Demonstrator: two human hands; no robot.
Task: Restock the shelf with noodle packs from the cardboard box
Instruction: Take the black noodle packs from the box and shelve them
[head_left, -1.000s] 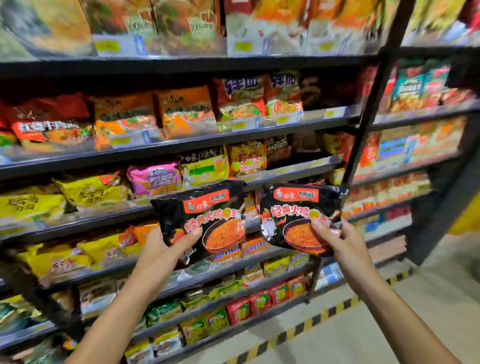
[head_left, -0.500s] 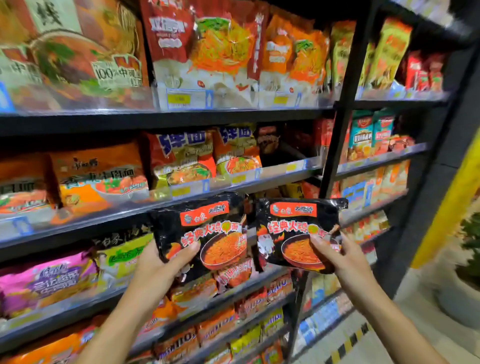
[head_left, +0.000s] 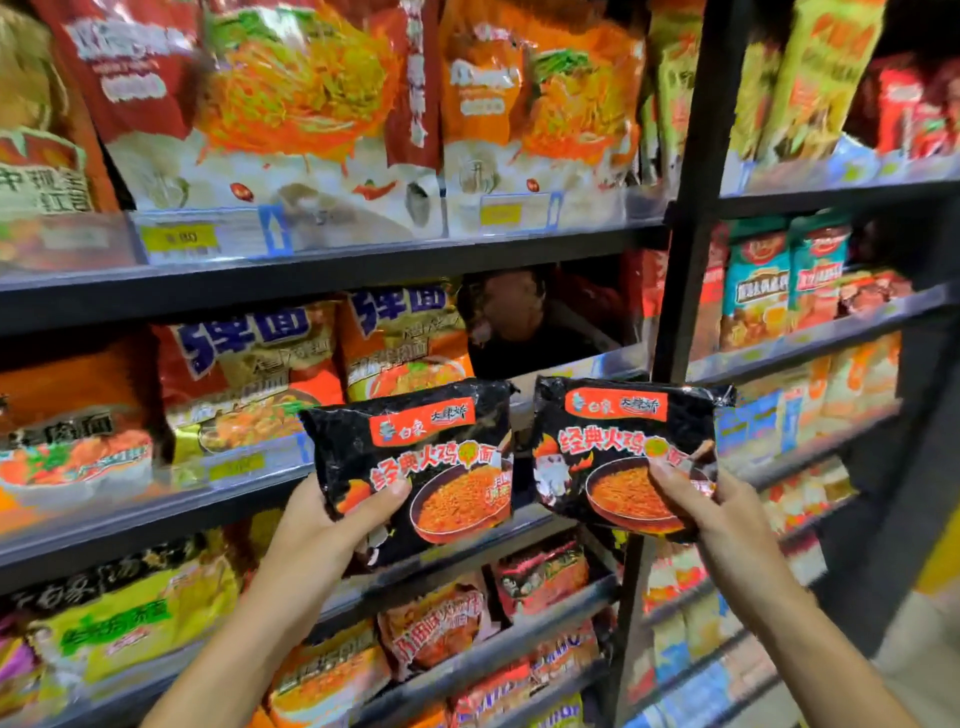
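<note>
Forearms rise from the bottom edge toward the shelf, each ending in 1 of the 2 hands held up at the same height. The left hand (head_left: 317, 525) grips the lower left corner of a black noodle pack (head_left: 415, 462), thumb laid across its front beside the printed bowl of orange noodles. The right hand (head_left: 711, 512) pinches the lower right corner of a second black noodle pack (head_left: 621, 457), fingers curled over its front. Both packs face the camera, upright and slightly tilted, side by side with a narrow gap between them.

Just behind the packs runs the dark shelf edge (head_left: 156, 514) with its clear price-tag strip. On that level stand orange and blue packs (head_left: 400, 338), and to their right lies a dark gap (head_left: 540, 322) with a black pack far back in it. A black upright post (head_left: 691, 197) divides this bay from the next. Higher up, large red and white noodle bags (head_left: 291, 104) fill the upper shelf, blurred.
</note>
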